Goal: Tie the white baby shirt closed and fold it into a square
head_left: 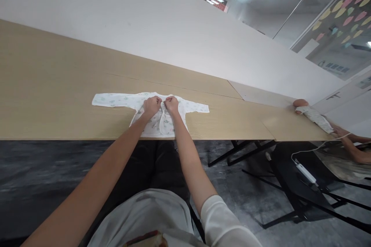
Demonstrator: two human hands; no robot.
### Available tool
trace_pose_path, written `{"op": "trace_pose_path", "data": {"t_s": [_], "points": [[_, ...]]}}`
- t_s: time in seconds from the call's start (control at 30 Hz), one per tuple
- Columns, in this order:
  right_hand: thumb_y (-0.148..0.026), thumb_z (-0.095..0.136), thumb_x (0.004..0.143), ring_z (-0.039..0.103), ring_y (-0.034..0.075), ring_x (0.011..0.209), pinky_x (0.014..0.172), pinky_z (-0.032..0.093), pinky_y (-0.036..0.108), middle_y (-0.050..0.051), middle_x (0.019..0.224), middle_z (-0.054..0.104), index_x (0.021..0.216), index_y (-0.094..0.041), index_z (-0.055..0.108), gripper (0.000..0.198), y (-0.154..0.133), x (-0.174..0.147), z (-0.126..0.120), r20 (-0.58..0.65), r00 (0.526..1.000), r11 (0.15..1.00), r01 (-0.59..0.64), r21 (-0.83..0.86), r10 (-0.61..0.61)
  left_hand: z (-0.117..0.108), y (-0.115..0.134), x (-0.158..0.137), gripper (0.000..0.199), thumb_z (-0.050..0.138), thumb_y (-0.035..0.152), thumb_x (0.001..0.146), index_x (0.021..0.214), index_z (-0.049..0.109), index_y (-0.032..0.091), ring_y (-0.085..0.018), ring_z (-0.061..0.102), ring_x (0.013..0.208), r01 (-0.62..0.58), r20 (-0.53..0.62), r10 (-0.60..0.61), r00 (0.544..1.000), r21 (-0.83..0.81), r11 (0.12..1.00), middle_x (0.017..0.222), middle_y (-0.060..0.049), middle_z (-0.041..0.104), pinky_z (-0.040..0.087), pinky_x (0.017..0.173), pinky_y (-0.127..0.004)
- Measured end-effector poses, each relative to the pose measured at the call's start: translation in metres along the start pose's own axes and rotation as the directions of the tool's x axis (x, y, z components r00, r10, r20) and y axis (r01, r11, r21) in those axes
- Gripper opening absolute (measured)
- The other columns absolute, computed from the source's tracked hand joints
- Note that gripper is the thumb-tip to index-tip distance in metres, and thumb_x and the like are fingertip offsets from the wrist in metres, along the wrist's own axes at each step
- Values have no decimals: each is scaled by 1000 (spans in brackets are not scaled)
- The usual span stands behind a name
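Note:
A small white baby shirt (150, 126) with a faint print lies spread on the wooden table, its sleeves stretched out to both sides and its hem near the table's front edge. At the upper front opening, my left hand (152, 105) pinches the fabric. My right hand (171, 104) grips the other side of the opening, close beside the left. Both hands have their fingers closed. Whatever lies right between the fingertips is too small to make out.
The long table (58, 85) runs along a white wall (145, 19). Far right, a co-worker's arm (352, 146) reaches toward a clothed doll (314, 117). A black chair (295, 173) holds a white power strip (306, 173) with a cable.

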State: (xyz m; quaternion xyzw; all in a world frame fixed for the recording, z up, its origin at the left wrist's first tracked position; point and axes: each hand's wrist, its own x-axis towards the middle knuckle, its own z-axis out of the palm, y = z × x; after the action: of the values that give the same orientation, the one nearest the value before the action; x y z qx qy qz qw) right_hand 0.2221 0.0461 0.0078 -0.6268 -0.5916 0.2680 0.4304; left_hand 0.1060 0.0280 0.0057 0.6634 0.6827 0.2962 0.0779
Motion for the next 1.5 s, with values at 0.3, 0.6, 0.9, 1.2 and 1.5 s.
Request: {"op": "trace_pose_path", "data": {"t_s": [0.3,0.6,0.9,1.2,1.5], "points": [[-3,51,72,69,20,96,96,49,28,8,91,75,79,-15,75,28,-4,-5,-2,91,991,987,106,-120,-95,-8,-6,1,30,52,20,77,94,76,16,-27,66,101,-35,32,36,999,-40,999,103,-12,74,49,91,-34],[-7,53,75,68,16,81,85,53,26,2,84,74,94,-16,75,30,1,-14,-18,136,988,998,68,16,-69,-20,-23,-7,23,57,22,69,78,78,25,-24,64,110,-209,88,233,969,-223,952,107,-4,75,44,105,-34],[-9,51,86,66,17,91,91,49,27,7,96,74,92,-16,75,26,0,-30,-29,122,971,954,229,-194,-208,-16,-28,-7,32,51,24,75,93,78,24,-22,64,105,-152,75,183,980,-306,940,108,-4,74,47,100,-31],[-18,41,98,58,23,107,94,45,31,11,111,63,120,-20,68,35,-6,-37,-25,255,935,789,347,-507,-248,-7,-31,-4,34,53,30,78,102,76,22,-27,59,115,-234,26,239,971,-128,964,116,-9,70,38,109,-38],[-19,38,100,55,24,107,89,47,32,11,113,57,125,-25,65,38,-7,-39,-24,304,923,726,374,-577,-234,-7,-32,-4,20,59,31,74,78,78,26,-26,62,109,-255,36,262,964,-141,957,109,-5,72,41,106,-37]]}}
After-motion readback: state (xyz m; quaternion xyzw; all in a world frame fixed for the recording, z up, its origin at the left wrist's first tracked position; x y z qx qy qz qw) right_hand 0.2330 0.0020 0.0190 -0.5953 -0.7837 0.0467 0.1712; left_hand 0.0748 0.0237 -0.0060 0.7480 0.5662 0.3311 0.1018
